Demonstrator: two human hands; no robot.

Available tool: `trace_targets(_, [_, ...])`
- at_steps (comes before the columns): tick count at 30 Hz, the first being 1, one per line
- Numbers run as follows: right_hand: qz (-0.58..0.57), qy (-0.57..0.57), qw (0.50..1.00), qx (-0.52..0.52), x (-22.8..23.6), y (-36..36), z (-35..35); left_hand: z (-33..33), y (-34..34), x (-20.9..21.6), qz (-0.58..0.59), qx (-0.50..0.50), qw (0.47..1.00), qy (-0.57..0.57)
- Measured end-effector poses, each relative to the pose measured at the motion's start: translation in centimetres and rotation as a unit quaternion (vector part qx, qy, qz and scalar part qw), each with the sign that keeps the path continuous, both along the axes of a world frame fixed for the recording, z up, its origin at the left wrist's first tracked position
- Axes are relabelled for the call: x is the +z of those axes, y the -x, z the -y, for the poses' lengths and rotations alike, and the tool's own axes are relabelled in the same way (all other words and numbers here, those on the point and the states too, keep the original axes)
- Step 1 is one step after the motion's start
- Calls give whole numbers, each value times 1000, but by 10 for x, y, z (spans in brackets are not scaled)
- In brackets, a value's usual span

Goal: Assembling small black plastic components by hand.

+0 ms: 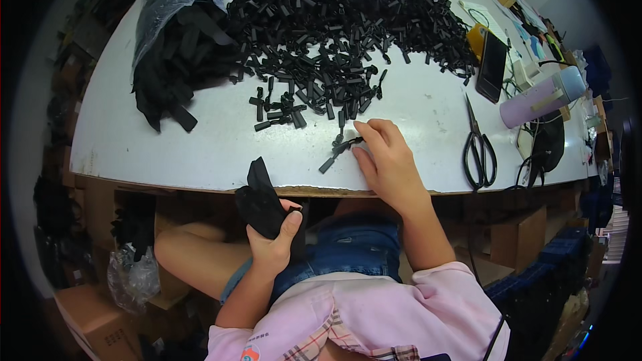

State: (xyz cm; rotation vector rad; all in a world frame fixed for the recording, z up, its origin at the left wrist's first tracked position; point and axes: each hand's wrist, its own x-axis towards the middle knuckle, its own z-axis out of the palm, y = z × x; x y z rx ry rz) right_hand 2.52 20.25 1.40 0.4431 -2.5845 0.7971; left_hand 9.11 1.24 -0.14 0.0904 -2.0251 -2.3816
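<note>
My left hand [273, 244] is closed round a bunch of black fabric strips [257, 197], held over my lap just off the table's front edge. On the white table, my right hand [386, 164] has its thumb and fingertips around the end of a small black cord pull [343, 149]. The fingers partly hide that end. Just beyond lies a loose spread of similar black pulls [341, 80], which runs back into a large heap [348, 3].
At the left, a clear plastic bag [177, 0] spills more black strips [180, 60]. Black-handled scissors [478, 150], a phone [492, 67], a lilac bottle [538, 101] and a yellow tape measure [476, 40] lie on the right. Cardboard boxes [100, 321] stand below the table.
</note>
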Motion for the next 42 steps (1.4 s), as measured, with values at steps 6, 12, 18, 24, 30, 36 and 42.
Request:
trace_targets(6, [-3, 15, 1000, 2, -1, 0, -10, -3, 0, 3, 9, -15, 1000, 7])
trace_targets(12, [13, 9, 1000, -10, -5, -2, -14, -5, -3, 1, 15, -13, 1000, -2])
trace_targets(18, [74, 194, 978, -34, -6, -11, -8, -10, -4, 7, 9, -20, 1000, -1])
trace_targets(24, [126, 297, 926, 195, 8, -47, 30, -10, -4, 0, -47, -25, 999, 1])
trace_targets(30, [80, 262, 932, 239, 6, -45, 29, -9, -8, 1, -62, -27, 998, 7])
trace_targets(36, [45, 242, 938, 245, -1, -46, 34, -3, -9, -2, -15, -46, 999, 0])
trace_targets(42, [207, 441, 864, 129, -14, -63, 48, -5, -7, 7, -15, 6, 998, -57])
